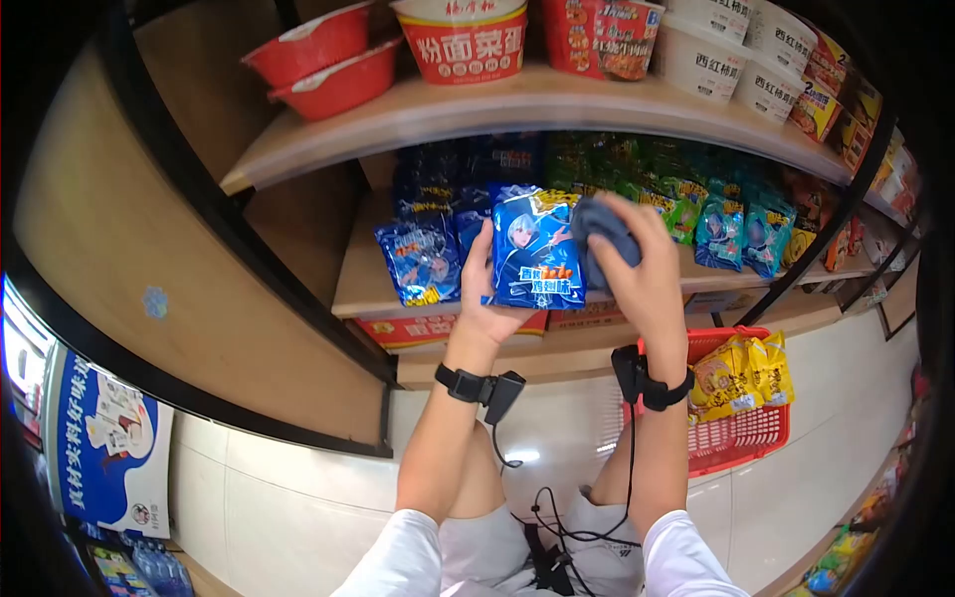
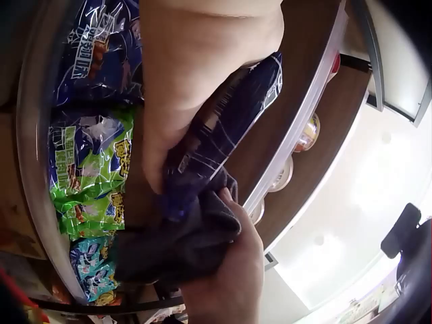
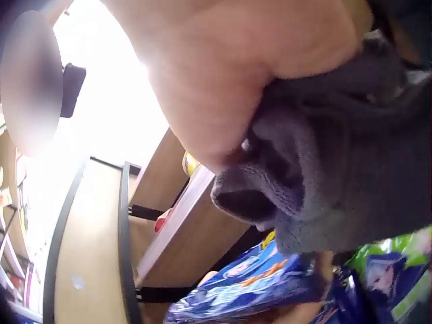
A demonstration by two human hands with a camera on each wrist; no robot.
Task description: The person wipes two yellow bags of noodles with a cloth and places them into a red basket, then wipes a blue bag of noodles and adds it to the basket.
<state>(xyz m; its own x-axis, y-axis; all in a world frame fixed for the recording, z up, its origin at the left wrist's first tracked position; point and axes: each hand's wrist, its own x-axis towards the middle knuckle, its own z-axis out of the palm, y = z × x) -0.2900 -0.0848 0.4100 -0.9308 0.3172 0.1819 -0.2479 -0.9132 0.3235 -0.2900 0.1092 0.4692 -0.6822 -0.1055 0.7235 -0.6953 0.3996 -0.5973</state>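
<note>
My left hand point(image 1: 484, 303) grips a shiny blue snack packet point(image 1: 532, 239) by its left side, its printed front with a cartoon figure turned up to the head view. In my right hand point(image 1: 645, 264) is a bunched dark grey cloth point(image 1: 605, 247), pinched between thumb and fingers at the packet's right edge. The left wrist view shows the cloth point(image 2: 196, 236) overlapping one end of the packet point(image 2: 223, 121). Seen from the right wrist, the cloth point(image 3: 297, 169) hangs in folds above the packet point(image 3: 256, 280). More blue packets point(image 1: 418, 261) stand on the shelf just behind.
Green packets point(image 1: 684, 207) and teal packets point(image 1: 718, 234) line the shelf point(image 1: 363, 289) to the right. An upper shelf point(image 1: 497, 111) carries instant-noodle tubs point(image 1: 463, 45). On the floor at right sits a red basket point(image 1: 741, 453) with yellow packets point(image 1: 731, 378). A wooden side panel point(image 1: 199, 269) stands left.
</note>
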